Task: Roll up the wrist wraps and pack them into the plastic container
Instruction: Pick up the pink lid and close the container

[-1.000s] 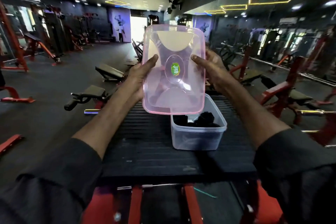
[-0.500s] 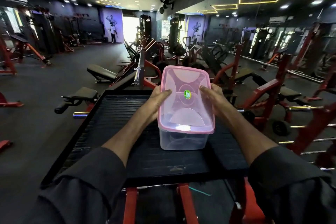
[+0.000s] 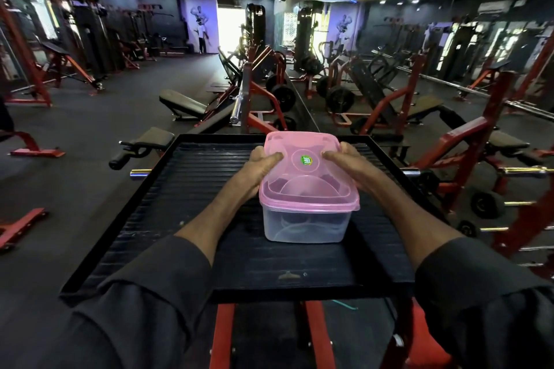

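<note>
the pink lid (image 3: 305, 168), raised a second ago, now caps the container (image 3: 305, 226), left grip (image 3: 259, 169) and right grip (image 3: 349, 166) clasping its edges, so packing looks nearly finished.

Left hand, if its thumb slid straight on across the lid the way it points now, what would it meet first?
Most likely the green sticker at the middle of the pink lid, which the left hand grips; just beyond, the thumb of the right hand.
</note>
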